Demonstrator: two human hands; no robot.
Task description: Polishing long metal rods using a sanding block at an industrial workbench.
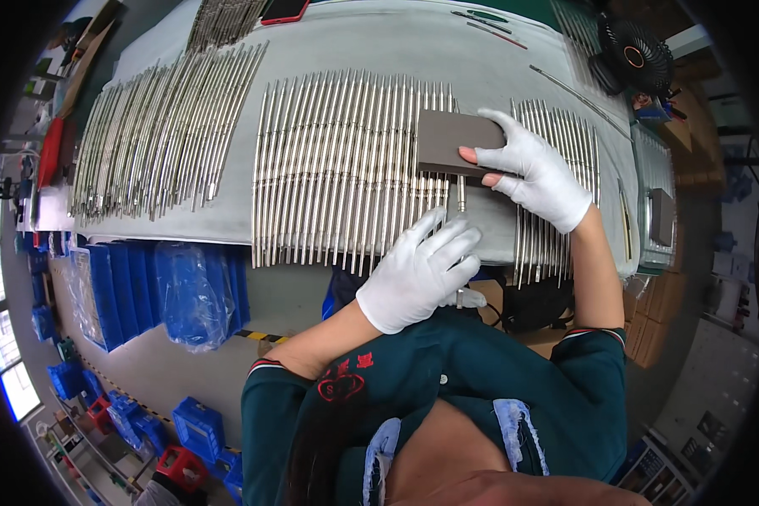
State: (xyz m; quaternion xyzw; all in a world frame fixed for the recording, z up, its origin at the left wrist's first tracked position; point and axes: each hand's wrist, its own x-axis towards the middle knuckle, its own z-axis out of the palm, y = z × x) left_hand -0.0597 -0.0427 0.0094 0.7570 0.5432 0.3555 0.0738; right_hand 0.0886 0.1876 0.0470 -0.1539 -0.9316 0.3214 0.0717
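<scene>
My right hand [535,173], in a white glove with bare thumb and fingertip showing, grips a flat grey rectangular block [455,139] by its right side. Beneath the block runs a slim shiny metal rod [461,196], pointing away from me. My left hand [422,274], also gloved in white, is closed around the near part of that rod, by the table's front edge. The fingers hide part of the rod. To the left of the block lies a wide row of similar metal rods [337,169], side by side. A narrower row of rods [557,160] lies under and beyond my right wrist.
Another batch of rods [169,126] covers the table's left part. A red-edged phone [284,10] and thin tools [489,29] lie at the back. A black fan [632,55] stands back right; a clear tray [656,202] holds another grey block. Blue bins [122,291] sit below left.
</scene>
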